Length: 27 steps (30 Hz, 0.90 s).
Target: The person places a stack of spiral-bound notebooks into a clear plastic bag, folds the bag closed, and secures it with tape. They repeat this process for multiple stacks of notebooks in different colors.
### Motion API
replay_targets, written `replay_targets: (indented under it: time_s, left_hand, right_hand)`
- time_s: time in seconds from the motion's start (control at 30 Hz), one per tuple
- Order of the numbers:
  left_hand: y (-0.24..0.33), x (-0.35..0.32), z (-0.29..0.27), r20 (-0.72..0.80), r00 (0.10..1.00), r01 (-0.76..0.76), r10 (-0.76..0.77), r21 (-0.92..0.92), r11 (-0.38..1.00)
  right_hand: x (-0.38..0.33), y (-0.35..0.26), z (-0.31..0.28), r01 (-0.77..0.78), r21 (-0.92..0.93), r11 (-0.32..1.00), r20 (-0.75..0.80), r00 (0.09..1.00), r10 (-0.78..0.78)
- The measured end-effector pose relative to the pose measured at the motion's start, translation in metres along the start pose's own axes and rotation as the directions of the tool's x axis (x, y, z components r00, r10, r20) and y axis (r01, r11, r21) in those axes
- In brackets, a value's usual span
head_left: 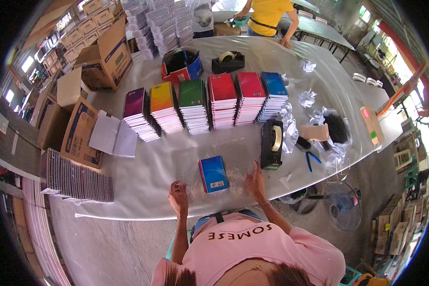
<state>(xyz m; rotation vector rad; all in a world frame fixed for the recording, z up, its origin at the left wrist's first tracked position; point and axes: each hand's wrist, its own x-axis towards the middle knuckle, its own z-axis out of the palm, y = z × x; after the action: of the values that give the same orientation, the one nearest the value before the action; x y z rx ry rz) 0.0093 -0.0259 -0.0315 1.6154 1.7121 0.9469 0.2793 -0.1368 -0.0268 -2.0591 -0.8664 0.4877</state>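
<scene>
Head view looks down on a long grey table (176,157), and both hands sit at its near edge around a blue notebook (213,174) lying flat on a sheet of clear wrap (200,189). Left hand (178,196) rests on the film just left of the notebook, fingers curled loosely, and whether they pinch the wrap I cannot tell. Right hand (255,183) is spread flat and open just right of the notebook, holding nothing. This reads as the wrapping step, with the notebook set on the film and not yet folded in. Next, it seems, the film has to come up over the cover, and a strip from the black tape dispenser (271,144) close by the right hand would hold it. Behind, six stacks (205,105) of coloured notebooks stand in a row, well apart from the hands. Someone in yellow (269,14) works at the far end.
</scene>
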Motion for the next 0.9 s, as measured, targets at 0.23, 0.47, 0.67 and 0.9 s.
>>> replay_targets:
  time_s: [0.23, 0.47, 0.67, 0.9]
  left_hand:
    - [-0.036, 0.002, -0.001, 0.097, 0.954, -0.290, 0.282, 0.081, 0.954]
    - [-0.026, 0.001, -0.003, 0.127, 0.956, -0.281, 0.264, 0.137, 0.950]
    - [-0.030, 0.002, 0.000, 0.086, 0.958, -0.282, 0.272, 0.135, 0.950]
    - [-0.018, 0.001, -0.004, 0.102, 0.965, -0.255, 0.243, 0.133, 0.958]
  right_hand:
    - [-0.011, 0.044, 0.002, 0.200, 0.052, 0.978, 0.055, 0.978, -0.203]
    - [-0.014, 0.050, 0.008, 0.327, -0.211, 0.921, 0.108, 0.944, -0.311]
    - [-0.015, 0.044, 0.009, 0.405, -0.274, 0.872, 0.072, 0.913, -0.401]
    - [-0.015, 0.036, 0.005, 0.359, -0.271, 0.893, 0.087, 0.933, -0.349]
